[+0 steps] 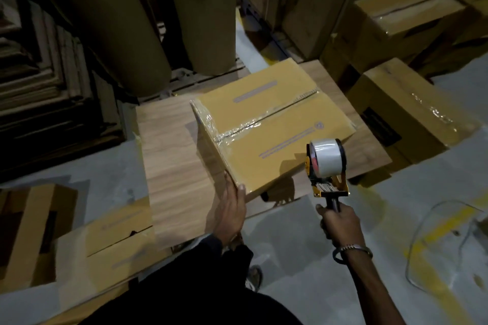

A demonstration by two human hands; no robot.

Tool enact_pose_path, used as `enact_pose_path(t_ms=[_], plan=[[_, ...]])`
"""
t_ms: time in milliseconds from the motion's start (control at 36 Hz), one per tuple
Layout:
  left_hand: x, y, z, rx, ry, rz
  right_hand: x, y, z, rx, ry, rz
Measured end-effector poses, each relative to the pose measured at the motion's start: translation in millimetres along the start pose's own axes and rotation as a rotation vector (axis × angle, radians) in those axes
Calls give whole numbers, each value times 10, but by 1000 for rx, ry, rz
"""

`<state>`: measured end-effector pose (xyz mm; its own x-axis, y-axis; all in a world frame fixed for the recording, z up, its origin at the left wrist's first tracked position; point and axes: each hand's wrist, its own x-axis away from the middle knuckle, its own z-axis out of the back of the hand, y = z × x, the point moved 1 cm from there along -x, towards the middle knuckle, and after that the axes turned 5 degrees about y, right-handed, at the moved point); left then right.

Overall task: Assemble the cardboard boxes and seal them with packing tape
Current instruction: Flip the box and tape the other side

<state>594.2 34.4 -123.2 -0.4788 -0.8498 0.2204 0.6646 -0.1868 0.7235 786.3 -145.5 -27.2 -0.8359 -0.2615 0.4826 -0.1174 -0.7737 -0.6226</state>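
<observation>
Our left hand, fingers straight, steadies the box at frame centre on the counter; right hand grips the dispenser just beside its lower-right edge. Seam part taped. Risk: box slides under pull, tape wrinkles.

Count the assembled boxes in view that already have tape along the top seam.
3: the box on the wooden board, which the left hand touches; one right of it; one at upper right. Others may be hidden in the dark.
</observation>
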Motion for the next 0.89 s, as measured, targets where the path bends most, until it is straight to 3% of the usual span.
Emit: enact_pose_path(t_ms=[139, 333, 472, 611, 722, 889], plan=[[-183, -54, 218, -29, 52, -83, -415, -238, 71, 58, 74, 96], [-525, 333, 359, 131, 243, 47, -983, -784, 127, 144, 237, 256], [-866, 432, 355, 244, 259, 151, -1554, -1090, 169, 228, 299, 328], [-1036, 290, 275, 270, 253, 172, -2385, -1158, 188, 322, 242, 336], [-1112, 158, 295, 286, 263, 94, -2453, -1315, 108, 273, 165, 258], [-1248, 46, 431, 272, 359, 114, -2758, -731, -142, 218, 150, 204]])
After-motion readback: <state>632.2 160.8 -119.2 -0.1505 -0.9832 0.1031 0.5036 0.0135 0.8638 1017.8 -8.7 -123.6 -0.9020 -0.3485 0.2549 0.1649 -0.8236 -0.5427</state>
